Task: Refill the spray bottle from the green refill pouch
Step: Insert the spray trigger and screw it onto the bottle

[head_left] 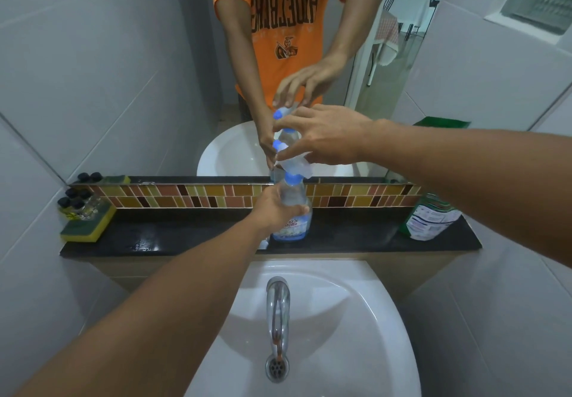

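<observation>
A clear spray bottle (294, 217) with a blue label stands upright on the black ledge (192, 235) behind the sink. My left hand (275, 207) grips its body from the left. My right hand (322, 139) holds the white and blue spray head (294, 161) at the bottle's neck, fingers curled round it. Whether the head is screwed on or loose I cannot tell. The green refill pouch (430, 217) stands at the right end of the ledge, apart from both hands.
A white sink (356, 319) with a chrome tap (278, 303) lies below the ledge. A yellow-green sponge (86, 226) and several small dark-capped bottles (77, 203) sit at the ledge's left end. A mirror (402, 71) above the tile strip reflects me and the bottle.
</observation>
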The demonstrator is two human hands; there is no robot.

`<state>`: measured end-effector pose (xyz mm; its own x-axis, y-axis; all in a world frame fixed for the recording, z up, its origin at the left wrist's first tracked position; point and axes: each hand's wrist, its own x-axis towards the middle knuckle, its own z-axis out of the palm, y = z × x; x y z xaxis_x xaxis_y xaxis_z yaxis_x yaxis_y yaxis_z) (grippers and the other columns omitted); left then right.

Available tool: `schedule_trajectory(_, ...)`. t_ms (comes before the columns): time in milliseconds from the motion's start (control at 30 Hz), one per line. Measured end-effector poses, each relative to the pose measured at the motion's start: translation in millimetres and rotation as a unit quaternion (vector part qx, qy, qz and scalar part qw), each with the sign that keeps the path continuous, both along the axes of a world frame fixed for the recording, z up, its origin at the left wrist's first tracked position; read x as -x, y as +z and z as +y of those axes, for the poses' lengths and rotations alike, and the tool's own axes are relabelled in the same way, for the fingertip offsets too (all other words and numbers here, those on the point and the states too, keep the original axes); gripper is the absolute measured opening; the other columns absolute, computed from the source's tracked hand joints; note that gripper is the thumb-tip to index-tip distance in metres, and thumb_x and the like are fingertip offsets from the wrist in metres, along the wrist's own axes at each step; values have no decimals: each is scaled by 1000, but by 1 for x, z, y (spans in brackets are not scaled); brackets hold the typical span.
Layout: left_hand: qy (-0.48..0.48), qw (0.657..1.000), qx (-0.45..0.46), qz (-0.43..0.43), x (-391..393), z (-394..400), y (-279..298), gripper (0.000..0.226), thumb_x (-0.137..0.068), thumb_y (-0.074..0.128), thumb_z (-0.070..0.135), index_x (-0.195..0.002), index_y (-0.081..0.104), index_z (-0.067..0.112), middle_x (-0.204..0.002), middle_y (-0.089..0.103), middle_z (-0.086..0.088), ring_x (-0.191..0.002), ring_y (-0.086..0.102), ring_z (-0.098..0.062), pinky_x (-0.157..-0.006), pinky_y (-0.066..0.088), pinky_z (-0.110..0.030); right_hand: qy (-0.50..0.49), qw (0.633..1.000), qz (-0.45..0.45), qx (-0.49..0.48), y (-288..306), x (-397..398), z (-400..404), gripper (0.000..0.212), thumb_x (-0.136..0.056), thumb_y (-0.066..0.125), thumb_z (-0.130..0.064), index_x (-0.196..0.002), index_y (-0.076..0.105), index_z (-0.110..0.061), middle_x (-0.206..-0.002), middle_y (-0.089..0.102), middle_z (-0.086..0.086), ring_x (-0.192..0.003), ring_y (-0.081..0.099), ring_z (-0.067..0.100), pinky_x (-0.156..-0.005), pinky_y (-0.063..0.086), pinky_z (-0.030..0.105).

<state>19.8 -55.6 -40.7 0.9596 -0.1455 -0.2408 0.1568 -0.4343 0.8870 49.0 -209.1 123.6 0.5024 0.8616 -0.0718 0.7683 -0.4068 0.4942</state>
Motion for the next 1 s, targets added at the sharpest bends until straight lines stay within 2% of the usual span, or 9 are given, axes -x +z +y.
schedule_trajectory(133,10,1000,6,6,0,-2,0,52,-76,86,29,-122,60,27,-119,66,3,-112,62,-23,-95,50,-44,-30,997,64,13,4,-3,6,44,-94,64,-47,-136,61,-34,-147,45,6,-132,44,28,-101,48,42)
schedule_trajectory(233,17,1000,-3,8,0,-2,-1,52,-76,86,30,-121,60,25,-118,67,2,-110,63,-23,-95,51,-43,-60,987,145,-25,1,-3,5,40,-97,62,-42,-131,64,-22,-135,59,4,-124,52,25,-100,47,45)
schedule_trajectory(367,10,1000,-7,10,0,-2,0,51,-76,86,31,-120,60,24,-116,67,1,-108,64,-22,-97,51,-46,-97,976,178,-81,-8,-1,1,37,-97,65,-37,-127,64,-16,-120,66,3,-112,58,22,-94,49,43)
schedule_trajectory(467,13,1000,-12,10,0,-3,1,53,-77,85,30,-122,59,22,-119,67,-1,-110,63,-23,-99,50,-48,-114,969,183,-123,-15,0,-1,36,-97,65,-38,-125,64,-16,-114,65,4,-105,58,22,-87,48,38)
schedule_trajectory(567,16,1000,-9,12,1,-4,2,54,-77,85,29,-123,59,22,-120,66,-2,-112,62,-24,-101,49,-49,-124,961,184,-168,-23,1,-4,33,-95,67,-37,-119,65,-13,-105,64,5,-96,59,21,-77,40,30)
schedule_trajectory(700,18,1000,-9,6,1,-4,2,52,-77,85,31,-122,60,22,-119,67,-1,-110,63,-23,-98,50,-47,-157,939,176,-249,-39,7,-3,31,-95,66,-41,-107,63,-13,-89,53,-5,-82,53,18,-59,31,25)
schedule_trajectory(833,22,1000,-11,0,2,-5,1,51,-78,85,30,-121,60,22,-118,67,-1,-109,63,-23,-98,50,-46,-190,923,170,-290,-51,10,0,27,-94,67,-42,-96,61,-17,-75,41,-14,-69,46,13,-55,29,23)
schedule_trajectory(900,21,1000,-7,0,2,-5,0,49,-78,85,29,-120,61,22,-117,68,-1,-109,64,-23,-98,50,-47,-204,913,166,-311,-55,10,1,25,-94,67,-42,-91,59,-18,-73,38,-17,-64,42,4,-53,27,24)
schedule_trajectory(1000,20,1000,-5,0,3,-4,0,49,-78,84,30,-120,61,22,-117,68,0,-109,64,-23,-98,50,-47,-220,899,168,-339,-61,12,2,22,-94,67,-41,-91,59,-21,-75,40,-18,-65,43,3,-54,27,24)
